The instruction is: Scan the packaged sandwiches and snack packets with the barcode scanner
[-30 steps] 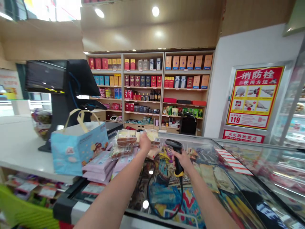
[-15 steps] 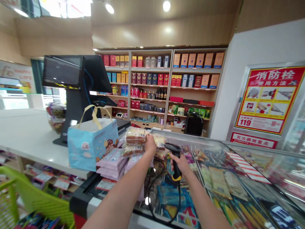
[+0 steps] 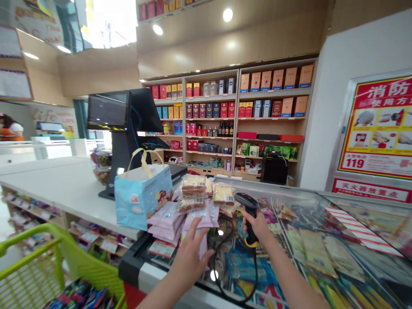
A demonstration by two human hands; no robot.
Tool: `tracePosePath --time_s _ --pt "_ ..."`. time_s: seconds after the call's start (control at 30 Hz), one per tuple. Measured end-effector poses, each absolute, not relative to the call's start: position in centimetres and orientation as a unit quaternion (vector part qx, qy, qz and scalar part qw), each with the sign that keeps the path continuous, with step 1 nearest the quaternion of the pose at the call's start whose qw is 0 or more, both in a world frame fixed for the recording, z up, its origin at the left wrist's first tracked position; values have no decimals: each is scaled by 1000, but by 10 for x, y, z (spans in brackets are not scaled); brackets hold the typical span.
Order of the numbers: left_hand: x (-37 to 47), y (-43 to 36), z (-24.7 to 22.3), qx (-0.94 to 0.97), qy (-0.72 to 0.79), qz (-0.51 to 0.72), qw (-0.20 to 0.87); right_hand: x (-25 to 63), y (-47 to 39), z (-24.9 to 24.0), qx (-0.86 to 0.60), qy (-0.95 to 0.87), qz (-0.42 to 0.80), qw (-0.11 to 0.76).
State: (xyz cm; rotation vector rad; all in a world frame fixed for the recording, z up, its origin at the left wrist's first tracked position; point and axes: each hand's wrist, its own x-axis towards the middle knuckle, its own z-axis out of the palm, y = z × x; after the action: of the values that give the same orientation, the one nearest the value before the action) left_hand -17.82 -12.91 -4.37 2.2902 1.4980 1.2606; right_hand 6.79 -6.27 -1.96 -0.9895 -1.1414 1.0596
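Observation:
My right hand (image 3: pixel 258 224) is wrapped round the handle of a black barcode scanner (image 3: pixel 247 201), its cable looping down over the glass counter. My left hand (image 3: pixel 192 251) has its fingers spread and holds nothing. It hovers at the near edge of some light purple packets (image 3: pixel 166 218); I cannot tell whether the fingertips touch them. Behind these packets lie clear-wrapped bread packs (image 3: pixel 193 185), and another bread pack (image 3: pixel 223 194) lies to their right, close to the scanner's head.
A light blue bag (image 3: pixel 141 198) with yellow handles stands left of the packets. Behind it rises a black checkout terminal (image 3: pixel 127 128). A green shopping basket (image 3: pixel 69 253) with packets inside is at lower left. Bagged goods (image 3: pixel 310 249) show through the glass at right. Stocked shelves line the back.
My left hand has let go of the bread pack and drawn back toward me, fingers spread. My right hand still grips the scanner. The view has turned slightly left.

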Motion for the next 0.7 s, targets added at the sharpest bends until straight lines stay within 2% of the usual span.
tracePosePath --time_s 0.1,0.2,0.3,0.47,0.7 --pt "-224 -148 -80 663 583 459 98 65 -69 -18 -427 -469 474 611" --pt "-240 -144 -96 585 637 480 148 68 -84 -20 -437 -454 514 581" --pt "-230 -130 -87 573 664 451 166 78 -105 -27 -422 -441 543 577" --pt "-210 -115 -58 576 719 374 110 93 -123 -39 -409 -420 521 620" --pt "-205 -118 -50 560 723 359 187 90 -117 -37 -389 -420 506 646"
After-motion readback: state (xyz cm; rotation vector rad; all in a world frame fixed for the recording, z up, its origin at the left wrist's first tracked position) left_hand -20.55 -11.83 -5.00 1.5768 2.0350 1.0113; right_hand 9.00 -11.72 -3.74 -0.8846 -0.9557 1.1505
